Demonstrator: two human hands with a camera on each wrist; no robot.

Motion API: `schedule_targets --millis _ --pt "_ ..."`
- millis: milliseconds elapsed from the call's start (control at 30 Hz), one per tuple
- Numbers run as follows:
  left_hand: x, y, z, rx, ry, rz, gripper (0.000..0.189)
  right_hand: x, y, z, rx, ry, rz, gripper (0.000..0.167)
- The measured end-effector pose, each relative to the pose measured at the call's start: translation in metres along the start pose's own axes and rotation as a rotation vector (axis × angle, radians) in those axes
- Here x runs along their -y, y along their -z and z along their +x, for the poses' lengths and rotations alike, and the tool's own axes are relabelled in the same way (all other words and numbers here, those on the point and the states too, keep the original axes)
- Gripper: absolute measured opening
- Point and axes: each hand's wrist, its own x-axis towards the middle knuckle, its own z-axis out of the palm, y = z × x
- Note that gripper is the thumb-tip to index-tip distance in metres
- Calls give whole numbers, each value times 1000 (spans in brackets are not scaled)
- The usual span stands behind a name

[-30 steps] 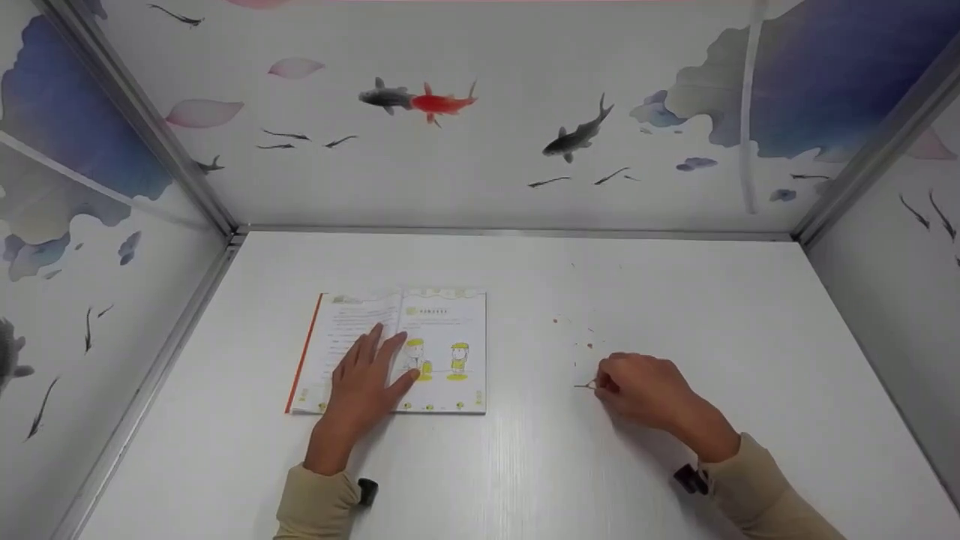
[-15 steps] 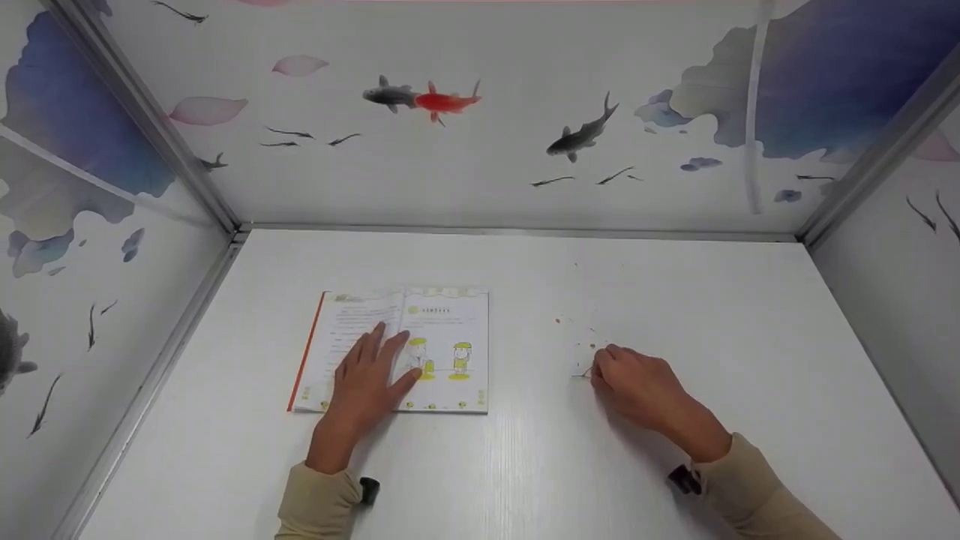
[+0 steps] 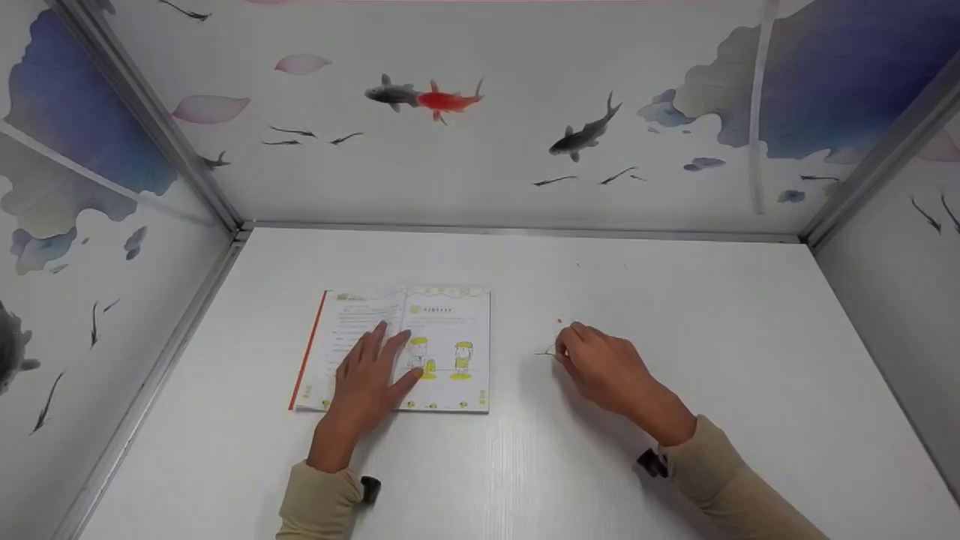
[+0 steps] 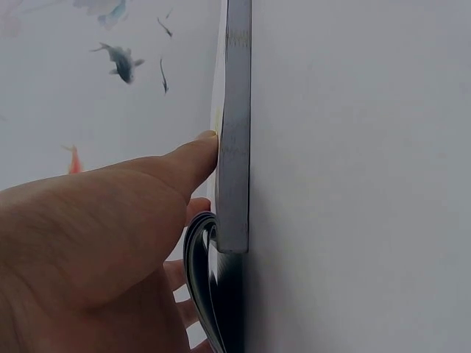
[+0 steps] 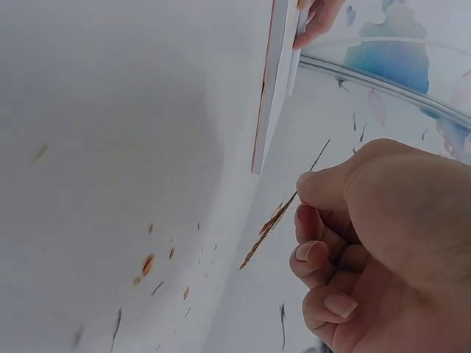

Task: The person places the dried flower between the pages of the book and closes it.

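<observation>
An open book with printed text and yellow cartoon figures lies on the white table. My left hand rests on its pages, fingers spread. In the left wrist view the thumb lies on the page by the thick page edge, and some leaves curl up beside it. To the right of the book, my right hand pinches a thin, dry brown twig between thumb and index finger. Shreds of dry brown matter cling to the twig's lower part. The other fingers are curled in.
Small orange-brown flakes and dark slivers are scattered on the table near my right hand. White panels painted with fish and blue shapes enclose the table at the back and sides. Metal rails run along the panel edges.
My right hand has moved left and farther from me with the twig, nearer to the book, now covering some of the flakes. The left hand stays on the book.
</observation>
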Motion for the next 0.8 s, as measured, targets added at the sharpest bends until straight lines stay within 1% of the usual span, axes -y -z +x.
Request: schedule_targets --millis 133,200,333,367,533,667,800 --pt "0 -1 2 1 -1 15 70 7 -4 13 13 12 13 15" --pt "-1 -1 3 9 9 18 71 10 -7 19 17 17 17 14" --pt "-3 0 4 23 19 12 71 17 -13 29 8 36 12 11" --pt "-3 0 4 30 23 10 72 19 -14 32 6 37 12 11" --pt "-2 1 3 21 14 8 70 36 -22 50 3 51 9 8" --pt "-2 2 2 18 17 4 69 54 -27 65 -24 105 -11 6" --pt "0 1 1 20 20 0 71 71 -33 78 -47 168 -49 8"
